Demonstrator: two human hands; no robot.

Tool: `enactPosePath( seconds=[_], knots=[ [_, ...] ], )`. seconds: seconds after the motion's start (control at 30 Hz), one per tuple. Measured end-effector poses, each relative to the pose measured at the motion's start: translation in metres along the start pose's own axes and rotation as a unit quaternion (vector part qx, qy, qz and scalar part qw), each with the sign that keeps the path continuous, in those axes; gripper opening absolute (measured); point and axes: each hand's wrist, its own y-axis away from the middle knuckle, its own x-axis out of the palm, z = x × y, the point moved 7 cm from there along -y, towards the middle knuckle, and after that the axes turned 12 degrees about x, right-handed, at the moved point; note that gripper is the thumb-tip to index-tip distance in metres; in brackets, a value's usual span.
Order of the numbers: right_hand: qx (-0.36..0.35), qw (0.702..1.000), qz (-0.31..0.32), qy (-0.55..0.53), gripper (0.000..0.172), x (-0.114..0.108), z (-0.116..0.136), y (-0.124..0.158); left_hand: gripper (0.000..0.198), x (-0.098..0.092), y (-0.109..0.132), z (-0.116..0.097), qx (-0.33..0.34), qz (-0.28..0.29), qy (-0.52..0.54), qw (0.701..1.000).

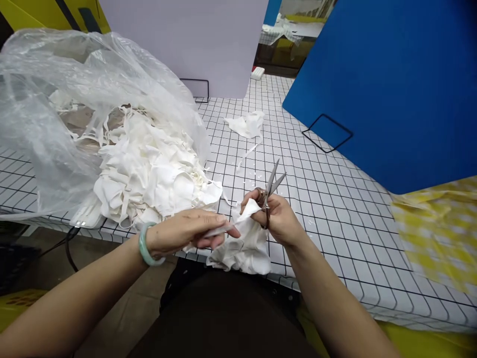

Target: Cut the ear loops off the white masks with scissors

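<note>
Dark lap (pixel 227 318) nearest, btm ctr, right at edge of grid-print table (pixel 324 214). Far L: clear bag (pixel 33 54), mouth open, partly around pile (pixel 160 164) of white cloth pcs spilling onto table. White box (pixel 87 215) at near edge by pile, black cord (pixel 68 248) hanging off it. L hand (pixel 194 228), green bangle (pixel 145 246) at wrist, in front of pile: thin white strip (pixel 219 230) pinched btwn thumb & fingers, grip narrow. Behind, lilac panel (pixel 186 44) upright w/ wire foot (pixel 201 89). White cloth (pixel 242 251) bunched at table edge, btwn & below hands, one corner up at R fingers. Beyond it, loose pc (pixel 246 124) flat on table, tail trailing nearer; tiny scraps (pixel 251 175) scattered close by. R hand (pixel 279 219) curled round scissors (pixel 271 186), blades apart, tips away from lap. Farther R: blue panel (pixel 380 89), tilted in view, w/ 2nd foot (pixel 328 133); then yellow check cover (pixel 436 228), far R.
</note>
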Motion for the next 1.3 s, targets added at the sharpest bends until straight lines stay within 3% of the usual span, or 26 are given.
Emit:
enactPosePath(
  seconds=[0.1,0.17,0.3,0.4,0.5,0.6,0.73,0.8,0.87,0.93,1.03,1.17,1.23,1.3],
  knots=[
    [-0.034,0.999,0.031,0.010,0.027,0.006,0.002,-0.002,0.051,0.019,-0.007,0.018,-0.015,0.032,0.172,0.985],
    [-0.044,0.998,0.047,0.006,0.025,0.009,0.002,-0.005,0.040,0.025,-0.011,0.024,-0.001,0.010,0.219,0.976],
    [-0.021,0.999,0.016,-0.027,0.033,0.007,-0.007,-0.011,0.026,0.016,-0.010,0.018,0.078,-0.098,0.138,0.982],
    [0.032,0.999,0.006,-0.030,0.037,0.008,-0.024,-0.013,0.029,0.012,-0.001,0.004,0.126,-0.120,0.063,0.983],
    [0.099,0.992,0.063,-0.054,0.038,0.016,-0.043,-0.010,0.033,0.008,0.005,0.001,0.113,-0.127,0.096,0.981],
    [0.119,0.983,0.089,-0.105,0.040,0.015,-0.049,-0.006,0.031,0.002,0.006,0.005,0.082,-0.139,0.137,0.977],
    [0.094,0.974,0.126,-0.165,0.037,0.010,-0.038,-0.008,0.029,0.003,0.008,0.001,0.085,-0.101,0.042,0.990],
    [0.089,0.966,0.152,-0.189,0.040,0.017,-0.034,-0.015,0.028,0.010,0.010,-0.013,0.136,-0.069,-0.066,0.986],
    [0.092,0.965,0.156,-0.193,0.039,0.032,-0.035,-0.023,0.026,0.015,0.011,-0.033,0.226,-0.082,-0.179,0.954],
    [0.091,0.971,0.139,-0.172,0.037,0.049,-0.040,-0.031,0.026,0.016,0.013,-0.048,0.307,-0.126,-0.221,0.917],
    [0.086,0.978,0.117,-0.146,0.039,0.064,-0.046,-0.030,0.030,0.005,0.010,-0.046,0.353,-0.206,-0.150,0.900],
    [0.029,0.999,0.003,0.045,0.041,0.032,-0.032,-0.004,0.030,-0.008,0.007,-0.028,0.348,-0.296,-0.160,0.875],
    [-0.012,0.986,-0.034,0.161,0.043,0.014,-0.019,0.016,0.029,-0.002,0.004,-0.023,0.352,-0.292,-0.222,0.861],
    [-0.024,0.970,-0.027,0.240,0.046,0.007,-0.012,0.033,0.029,0.007,0.001,-0.019,0.361,-0.276,-0.269,0.849]
  ],
)
